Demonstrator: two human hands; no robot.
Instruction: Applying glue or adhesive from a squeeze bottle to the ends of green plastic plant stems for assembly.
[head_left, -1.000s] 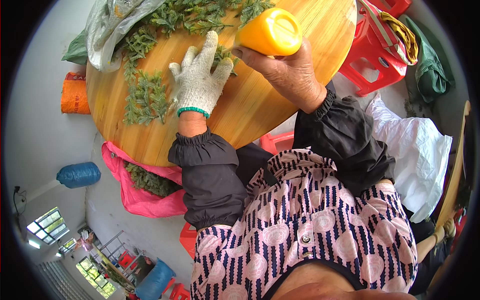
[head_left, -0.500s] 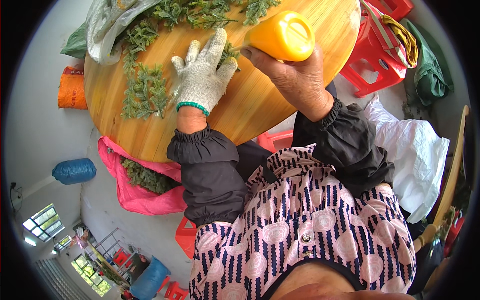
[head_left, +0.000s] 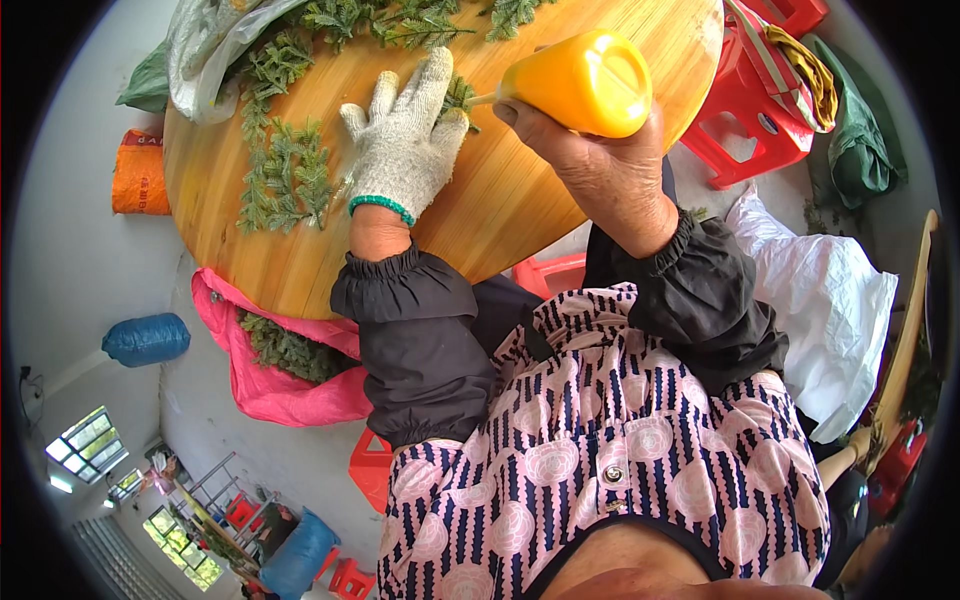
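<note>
My left hand (head_left: 402, 135), in a whitish knit glove with a green cuff, lies palm down on the round wooden table (head_left: 500, 205), its fingers spread. Between its thumb and index finger shows part of a green sprig (head_left: 458, 97); the glove hides the rest. My bare right hand (head_left: 612, 165) is wrapped round a yellow squeeze bottle (head_left: 590, 85), tilted so its base faces up and its thin nozzle points left at that sprig. Left of the glove lies a flat green sprig (head_left: 290, 175). More green sprigs (head_left: 400, 25) line the far side of the table.
A clear plastic bag (head_left: 205, 60) sits at the table's far left edge. Below that edge is a pink sack (head_left: 245, 370) with greenery inside. A red stool (head_left: 745, 125) and a white sack (head_left: 815, 310) stand to the right.
My right hand and the yellow bottle have shifted slightly right and nearer, showing more of the nozzle. My left hand stays almost in place with its fingers spread.
</note>
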